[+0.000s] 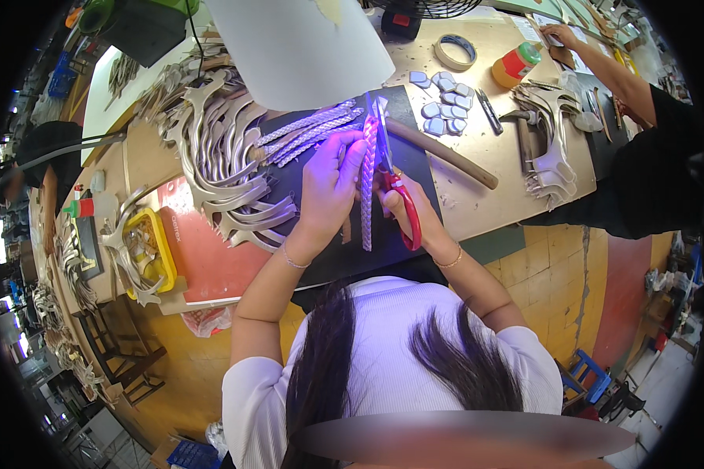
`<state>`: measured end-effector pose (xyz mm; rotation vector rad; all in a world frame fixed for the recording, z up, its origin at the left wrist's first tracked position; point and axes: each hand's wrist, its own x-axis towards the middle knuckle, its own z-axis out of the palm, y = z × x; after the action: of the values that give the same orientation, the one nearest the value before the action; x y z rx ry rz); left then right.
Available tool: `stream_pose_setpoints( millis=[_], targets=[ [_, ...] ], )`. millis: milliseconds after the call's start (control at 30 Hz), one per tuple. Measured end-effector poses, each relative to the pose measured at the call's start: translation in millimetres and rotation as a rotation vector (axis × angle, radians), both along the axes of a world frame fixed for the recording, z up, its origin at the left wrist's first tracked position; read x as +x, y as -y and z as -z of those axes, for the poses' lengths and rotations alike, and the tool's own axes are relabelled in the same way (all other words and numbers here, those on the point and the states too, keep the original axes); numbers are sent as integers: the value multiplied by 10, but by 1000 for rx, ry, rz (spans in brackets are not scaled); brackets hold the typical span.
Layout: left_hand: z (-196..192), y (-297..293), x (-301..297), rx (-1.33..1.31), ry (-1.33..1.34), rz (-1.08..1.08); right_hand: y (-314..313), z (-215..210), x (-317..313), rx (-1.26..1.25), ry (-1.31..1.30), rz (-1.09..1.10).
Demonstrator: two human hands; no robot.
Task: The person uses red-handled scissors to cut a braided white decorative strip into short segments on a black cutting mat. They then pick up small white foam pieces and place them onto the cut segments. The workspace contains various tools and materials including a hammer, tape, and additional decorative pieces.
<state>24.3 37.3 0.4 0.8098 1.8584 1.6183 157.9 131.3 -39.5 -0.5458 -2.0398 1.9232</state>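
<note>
At the left we saw a small red bottle (84, 208) with a green cap; we could not tell what it held. Next to it along the table (485, 207) stood a yellow tray (167, 248) with small brownish bits inside, partly covered by silvery strips leaning across it. Above, near the top edge, sat a dark green bin (150, 33), whose inside we could not see. Right of the tray lay a red sheet (207, 246), then a heap of curved silvery strips (227, 168) and a bundle of pale braided strips (309, 133) on a black mat (313, 262).

Over that mat, in the middle, we found the left hand (328, 178), its fingers clamped on a single braided strip (368, 199). The strip's long axis ran nearly straight away from the person's body, one end pointing up toward the white lamp shade (305, 51), the other hanging toward the chest. Just right of it, the right hand (425, 213) had its fingers closed around the red handles of the scissors (411, 228). The blades pointed away from the person, almost parallel with the strip; we could not tell whether they touched it.

Farther right we noted a wooden stick (450, 154), grey pads (450, 102), a tape roll (441, 55), and a green-capped bottle (510, 70) with something orange inside.
</note>
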Motion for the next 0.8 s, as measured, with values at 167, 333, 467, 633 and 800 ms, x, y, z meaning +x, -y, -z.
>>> stream_pose_setpoints(
  millis=[167,333,467,633,800],
  targets=[
    [38,-5,-2,-8,-69,-5,-9,-13,-6,12,-16,-9],
    [47,-7,-14,-19,-128,-2,24,-68,-19,-33,1,29],
    [16,0,2,-2,-46,18,15,-91,-1,-12,60,43],
    [-6,-5,14,10,83,39,-5,-45,10,74,137,101],
    [23,-2,-15,10,160,53,3,38,94,-67,243,30]
  ],
)
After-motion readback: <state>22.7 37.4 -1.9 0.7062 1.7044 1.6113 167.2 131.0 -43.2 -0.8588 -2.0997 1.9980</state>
